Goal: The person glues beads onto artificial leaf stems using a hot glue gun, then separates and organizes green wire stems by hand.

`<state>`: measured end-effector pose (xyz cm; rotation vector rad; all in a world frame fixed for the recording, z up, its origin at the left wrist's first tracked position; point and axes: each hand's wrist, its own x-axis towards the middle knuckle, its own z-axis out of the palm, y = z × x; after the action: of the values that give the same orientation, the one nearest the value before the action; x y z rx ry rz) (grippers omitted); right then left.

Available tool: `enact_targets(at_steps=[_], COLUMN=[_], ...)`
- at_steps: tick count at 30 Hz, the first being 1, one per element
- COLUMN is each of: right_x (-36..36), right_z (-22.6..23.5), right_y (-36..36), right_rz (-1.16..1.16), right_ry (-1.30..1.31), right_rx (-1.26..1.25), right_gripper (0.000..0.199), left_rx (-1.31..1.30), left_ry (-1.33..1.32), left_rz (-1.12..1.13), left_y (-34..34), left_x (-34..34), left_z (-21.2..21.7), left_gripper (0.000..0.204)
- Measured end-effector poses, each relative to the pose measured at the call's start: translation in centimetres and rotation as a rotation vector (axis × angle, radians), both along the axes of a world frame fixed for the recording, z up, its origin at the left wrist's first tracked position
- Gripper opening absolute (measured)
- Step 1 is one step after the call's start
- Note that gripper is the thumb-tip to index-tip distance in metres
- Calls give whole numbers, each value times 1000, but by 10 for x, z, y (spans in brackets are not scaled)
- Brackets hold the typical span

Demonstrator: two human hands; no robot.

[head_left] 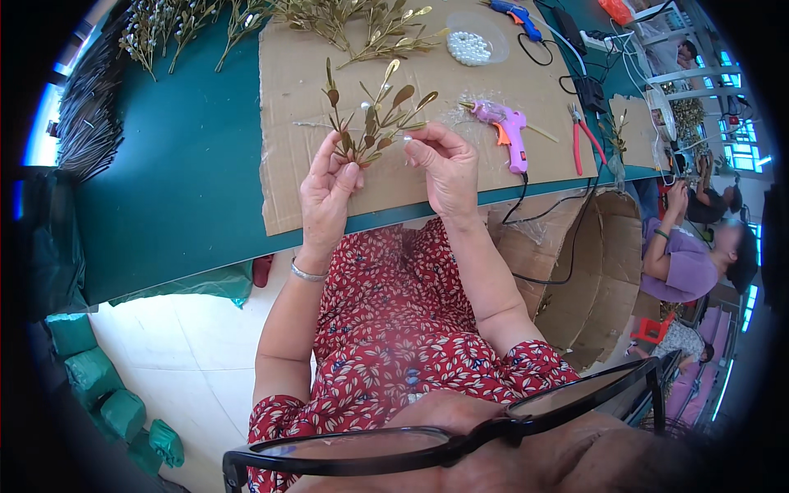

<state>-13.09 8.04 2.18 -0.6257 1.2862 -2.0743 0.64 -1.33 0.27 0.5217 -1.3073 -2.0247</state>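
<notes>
My left hand is closed round the lower stem of an artificial sprig with gold-brown leaves, held upright over the cardboard. One or two white beads show among its leaves. Just right of the sprig, my right hand pinches a small white pearl bead between thumb and forefinger. A purple glue gun with an orange trigger lies beyond my right hand, its nozzle toward the left. Farther off, a clear round dish contains many white pearl beads.
A cardboard sheet covers part of the green table. Red-handled pliers, a blue glue gun and cables lie to the right. More gold sprigs lie at the back, dark stems at left. A cardboard box stands below right; people sit beyond.
</notes>
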Motion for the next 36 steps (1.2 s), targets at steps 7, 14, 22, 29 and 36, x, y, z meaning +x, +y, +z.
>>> enact_targets(at_steps=[7, 14, 22, 29, 36], right_x=[0, -2, -5, -10, -14], right_z=[-7, -11, -10, -15, -26], right_y=[-3, -4, -2, -1, -3], right_rz=[19, 51, 85, 115, 109], right_ry=[-126, -170, -144, -65, -67], right_rx=[-5, -32, -20, -21, -73], right_gripper=[17, 17, 19, 22, 20], left_rx=[-21, -40, -66, -119, -121], left_ry=[-4, -21, -52, -80, -100], left_rz=[1, 3, 25, 33, 28], left_y=[0, 1, 1, 1, 2], left_x=[0, 0, 0, 0, -1], left_z=[-4, -2, -2, 0, 2], left_gripper=[48, 47, 46, 46, 48])
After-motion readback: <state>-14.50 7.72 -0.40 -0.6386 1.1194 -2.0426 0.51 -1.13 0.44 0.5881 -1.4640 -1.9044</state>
